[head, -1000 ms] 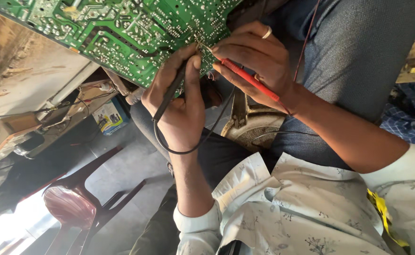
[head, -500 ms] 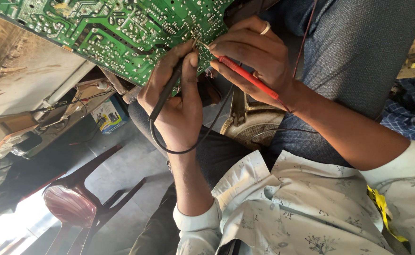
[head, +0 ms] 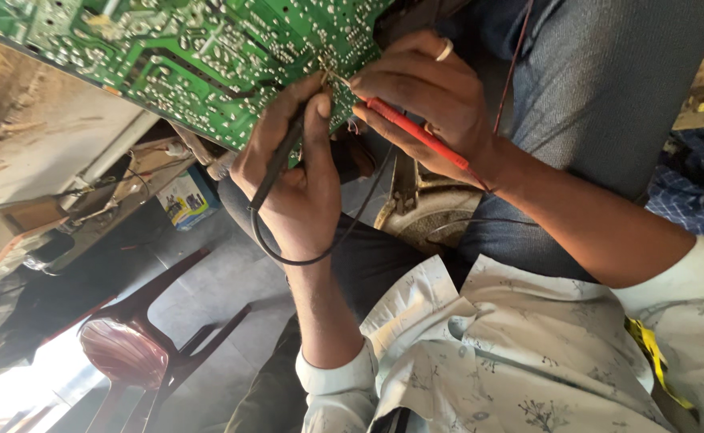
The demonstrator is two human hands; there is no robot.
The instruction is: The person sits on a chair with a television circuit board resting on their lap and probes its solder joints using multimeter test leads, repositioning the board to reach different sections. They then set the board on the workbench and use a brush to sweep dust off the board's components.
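A green circuit board (head: pixel 184 48) is seen solder-side up across the upper left of the view. Its lower right edge is touched by two test probes. A black probe (head: pixel 276 156) is gripped in the closed left hand (head: pixel 292 188), its cable looped below the wrist. A red probe (head: pixel 416 132) is pinched in the closed right hand (head: pixel 428 100), its tip set on the board's edge. A dark red plastic chair (head: pixel 127 353) is seen below.

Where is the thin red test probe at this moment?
In the head view, the thin red test probe lies upper centre, held in the right hand, its tip on the green circuit board beside the left hand.
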